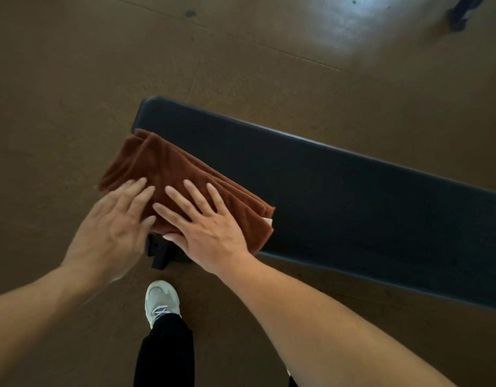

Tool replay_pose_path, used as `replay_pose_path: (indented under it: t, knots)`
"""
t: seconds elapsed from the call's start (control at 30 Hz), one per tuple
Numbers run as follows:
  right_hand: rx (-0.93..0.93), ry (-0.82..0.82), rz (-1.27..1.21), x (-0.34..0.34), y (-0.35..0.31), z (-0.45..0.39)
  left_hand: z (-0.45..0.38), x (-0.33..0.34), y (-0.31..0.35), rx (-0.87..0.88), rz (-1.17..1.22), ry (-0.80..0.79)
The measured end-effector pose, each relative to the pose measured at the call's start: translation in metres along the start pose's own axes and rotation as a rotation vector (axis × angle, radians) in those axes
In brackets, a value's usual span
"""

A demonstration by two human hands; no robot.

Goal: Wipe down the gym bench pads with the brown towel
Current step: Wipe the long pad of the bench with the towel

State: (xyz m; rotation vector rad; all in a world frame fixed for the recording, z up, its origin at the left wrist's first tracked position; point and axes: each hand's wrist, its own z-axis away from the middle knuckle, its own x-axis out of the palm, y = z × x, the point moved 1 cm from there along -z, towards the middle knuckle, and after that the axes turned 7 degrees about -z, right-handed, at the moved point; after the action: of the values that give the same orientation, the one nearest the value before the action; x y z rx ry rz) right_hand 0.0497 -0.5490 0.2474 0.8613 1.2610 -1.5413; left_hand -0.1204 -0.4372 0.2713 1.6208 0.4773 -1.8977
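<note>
The brown towel (182,180), folded into a thick oblong of several layers, lies on the near end of the black bench pad (338,196), with its far corner reaching beyond the fingertips and its outer edge hanging a little past the end of the surface. Both hands lie flat on it, fingers straight and spread, gripping nothing. The right hand (205,227) presses on the near half of the towel, palm over its near edge and fingers pointing away across the cloth. The left hand (115,224), slightly blurred, sits just beside it, its fingertips on the towel's outer corner and its thumb touching the right hand's forefinger. A small pale tag (267,220) shows at the towel's edge just to the right of the right hand. The pad runs on well away to the right of the hands, dark and bare. Below the hands, a black part of the bench frame (160,255) shows under the pad's end. Nearer still, a pale sneaker (161,300) and black trouser leg (165,356) stand on the brown floor (73,79), where a patch of glare (350,20) lies far beyond the hands.
</note>
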Motion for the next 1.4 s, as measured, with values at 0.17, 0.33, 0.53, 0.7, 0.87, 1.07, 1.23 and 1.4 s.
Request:
replay_pose_path:
  t: [0.17,0.33,0.53,0.7,0.87,1.07,1.23,1.4]
  knots:
    - [0.085,-0.03,-0.03,-0.006,0.06,0.075,-0.032,-0.007,0.091,0.095,0.062,-0.04]
    - [0.214,-0.001,-0.055,-0.009,0.117,0.148,-0.044,0.013,0.177,0.202,0.049,-0.095]
    - [0.284,0.044,-0.079,-0.016,0.178,0.213,-0.061,0.024,0.27,0.223,0.042,-0.101]
    - [0.369,0.114,-0.126,-0.025,0.24,0.268,-0.085,0.025,0.359,0.243,0.054,-0.087]
    - [0.498,0.185,-0.157,-0.039,0.31,0.325,-0.123,0.023,0.463,0.268,0.088,-0.052]
    - [0.719,0.264,-0.199,-0.04,0.377,0.403,-0.16,0.024,0.589,0.396,0.06,-0.095]
    - [0.9,0.406,-0.317,-0.024,0.366,0.427,-0.159,0.03,0.632,0.554,-0.039,-0.12]
    - [0.902,0.386,-0.214,-0.01,0.337,0.421,-0.15,0.033,0.606,0.671,-0.047,-0.145]
